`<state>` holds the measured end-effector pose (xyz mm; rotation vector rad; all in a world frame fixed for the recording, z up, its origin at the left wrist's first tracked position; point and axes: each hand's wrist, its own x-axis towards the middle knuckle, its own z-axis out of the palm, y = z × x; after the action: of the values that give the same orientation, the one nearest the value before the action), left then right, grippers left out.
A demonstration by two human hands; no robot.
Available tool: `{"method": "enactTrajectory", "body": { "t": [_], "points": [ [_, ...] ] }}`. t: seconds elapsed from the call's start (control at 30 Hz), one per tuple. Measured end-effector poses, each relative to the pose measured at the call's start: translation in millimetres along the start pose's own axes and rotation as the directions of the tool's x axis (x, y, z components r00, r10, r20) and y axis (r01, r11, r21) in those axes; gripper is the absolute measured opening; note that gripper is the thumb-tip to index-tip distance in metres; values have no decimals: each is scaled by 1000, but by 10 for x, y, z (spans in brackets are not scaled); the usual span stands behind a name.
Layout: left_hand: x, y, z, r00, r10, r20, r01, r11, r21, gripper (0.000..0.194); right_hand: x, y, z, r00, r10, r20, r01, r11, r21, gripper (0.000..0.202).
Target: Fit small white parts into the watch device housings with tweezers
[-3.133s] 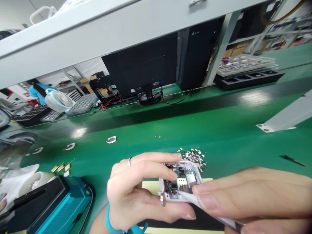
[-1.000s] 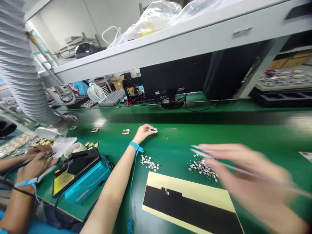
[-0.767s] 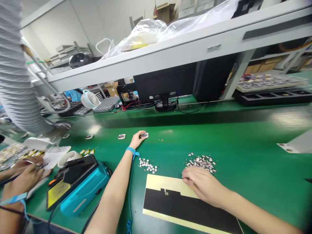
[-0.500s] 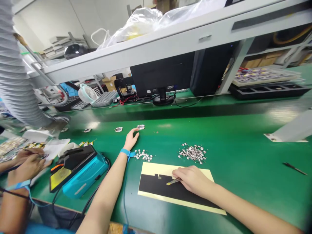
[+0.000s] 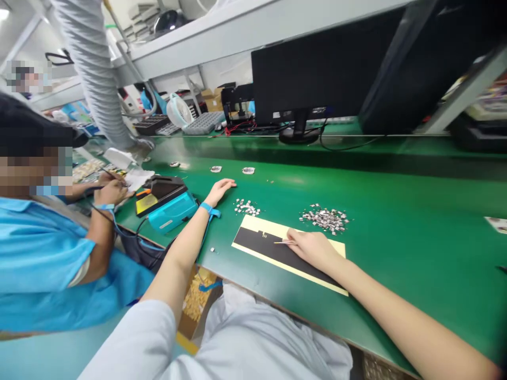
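My right hand [image 5: 311,248] grips a pair of tweezers [image 5: 283,242], its tips over the black area of a pale yellow sheet [image 5: 253,221]. Small notches show along the black area's upper edge. My left hand [image 5: 222,192], with a blue strap at the wrist, is open and empty, fingers stretched out over the green bench. Just beyond its fingertips are a small white-rimmed part [image 5: 248,170] and a similar part [image 5: 216,169]. A small pile of tiny silvery pieces [image 5: 246,207] lies beside that hand; a bigger pile [image 5: 325,219] sits behind the sheet.
To the left, a co-worker in blue [image 5: 43,258] bends over the bench, hands on small work. A teal machine [image 5: 174,211] stands between us. At the back are a monitor [image 5: 309,79], a small fan [image 5: 179,111] and a grey duct [image 5: 93,68]. One tiny piece [image 5: 213,249] lies near the front edge.
The view has swung left and down, bringing in the co-worker and my lap. My left hand has come away from the white-rimmed part, its fingers straighter. The right hand still holds the tweezers over the sheet.
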<state>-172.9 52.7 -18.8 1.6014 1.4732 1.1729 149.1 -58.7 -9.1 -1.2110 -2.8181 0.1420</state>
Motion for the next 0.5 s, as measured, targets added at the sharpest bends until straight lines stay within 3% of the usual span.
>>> {"method": "enactTrajectory", "body": {
  "t": [0.13,0.27,0.4,0.5],
  "points": [
    [118,-10,66,1000,-16,-24,16,1000,-23,29,7,-2,10,1000,11,15,-11,1000,-10,10],
    [24,267,-73,1000,0,5,-1,1000,29,23,14,-6,19,1000,18,21,-18,1000,-19,9],
    [-546,788,-409,992,41,123,-61,985,160,19,10,-10,26,1000,15,21,-15,1000,-23,10],
    [-1163,1016,-522,901,49,431,-246,876,415,20,9,-6,51,1000,29,7,-29,999,-27,8]
  ]
}}
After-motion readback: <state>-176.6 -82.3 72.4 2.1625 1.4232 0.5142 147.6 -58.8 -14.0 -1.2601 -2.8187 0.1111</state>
